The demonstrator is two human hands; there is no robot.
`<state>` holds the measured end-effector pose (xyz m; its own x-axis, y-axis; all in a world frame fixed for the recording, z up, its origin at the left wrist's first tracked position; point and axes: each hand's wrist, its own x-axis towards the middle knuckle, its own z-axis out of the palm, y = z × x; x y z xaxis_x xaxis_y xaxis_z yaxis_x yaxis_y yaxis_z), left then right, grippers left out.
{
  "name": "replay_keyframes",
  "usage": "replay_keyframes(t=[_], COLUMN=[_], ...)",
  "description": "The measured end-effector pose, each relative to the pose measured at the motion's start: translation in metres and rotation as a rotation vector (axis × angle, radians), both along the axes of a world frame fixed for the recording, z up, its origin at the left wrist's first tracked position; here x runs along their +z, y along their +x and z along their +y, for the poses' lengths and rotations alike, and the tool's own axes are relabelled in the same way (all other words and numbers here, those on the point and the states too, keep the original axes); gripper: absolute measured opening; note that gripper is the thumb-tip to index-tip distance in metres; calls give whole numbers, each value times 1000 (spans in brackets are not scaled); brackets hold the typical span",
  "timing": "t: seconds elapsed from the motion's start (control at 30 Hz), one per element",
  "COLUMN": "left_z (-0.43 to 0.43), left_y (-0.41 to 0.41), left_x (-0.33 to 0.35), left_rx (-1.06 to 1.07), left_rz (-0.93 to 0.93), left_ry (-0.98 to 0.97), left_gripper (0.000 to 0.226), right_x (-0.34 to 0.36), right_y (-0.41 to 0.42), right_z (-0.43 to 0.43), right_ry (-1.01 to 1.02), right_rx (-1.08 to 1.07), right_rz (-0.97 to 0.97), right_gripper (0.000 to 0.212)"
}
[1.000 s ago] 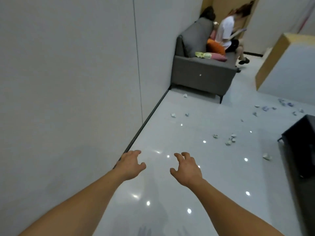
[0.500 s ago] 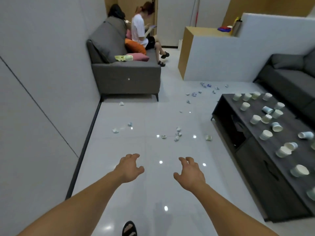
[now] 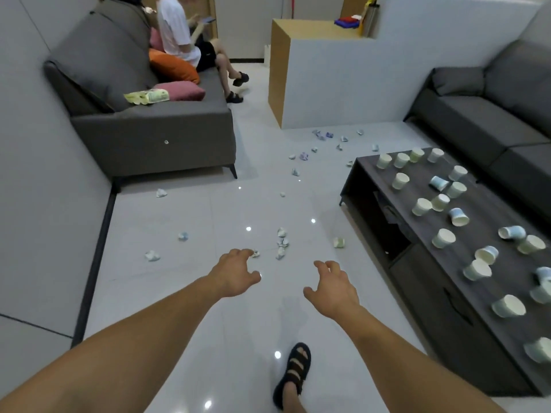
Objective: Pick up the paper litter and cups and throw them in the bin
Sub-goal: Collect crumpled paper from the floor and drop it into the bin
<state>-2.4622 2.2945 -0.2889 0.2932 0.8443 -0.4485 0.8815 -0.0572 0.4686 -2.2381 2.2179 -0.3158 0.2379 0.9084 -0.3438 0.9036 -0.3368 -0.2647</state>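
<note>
**Both hands empty; litter on floor ahead, cups on table to the right**

Nearest to me: one foot in a black strapped sandal on the glossy white tiled floor.

Both forearms are stretched forward, palms down. Left hand: fingers spread and loosely curled, holding nothing. Right hand: same, fingers apart, slightly hooked, nothing in them. Both are above the floor, touching nothing that I can see.

A small crumpled white paper scrap lies just past the left fingertips. Right of it is a short string of crumpled white-blue paper balls. A crushed pale paper cup lies on the floor near the table corner. Two more paper wads sit left, near the wall.

Right side: a long dark wood-grain coffee table carries many pale paper cups, some upright, some tipped on their sides.

Further out, a grey fabric sofa stands against the left wall, with one wad near its foot. Scattered blue and purple paper scraps lie in front of a white partition with a wooden counter.

Far end: a person in a white shirt sits on the sofa. A second dark grey sofa is behind the table.
</note>
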Motion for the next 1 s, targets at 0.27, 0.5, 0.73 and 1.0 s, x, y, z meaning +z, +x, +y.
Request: replay_keyframes(t=[0.27,0.5,0.73,1.0], left_z=[121,211,341,448], left_y=[50,54,65,92], left_x=[0,-29,-99,-250], left_rx=[156,222,194,254], left_rz=[-2,-8,-28,-52], left_ry=[-10,-76,-164,-266], left_gripper=[68,67,67,64], right_x=[4,-23,-82,-239], right_y=[70,78,81,92], right_z=[157,257,368,459], right_ry=[7,-95,-175,-369], right_rx=[90,130,106,59], right_rz=[-12,24,26,64], right_gripper=[70,69,68,68])
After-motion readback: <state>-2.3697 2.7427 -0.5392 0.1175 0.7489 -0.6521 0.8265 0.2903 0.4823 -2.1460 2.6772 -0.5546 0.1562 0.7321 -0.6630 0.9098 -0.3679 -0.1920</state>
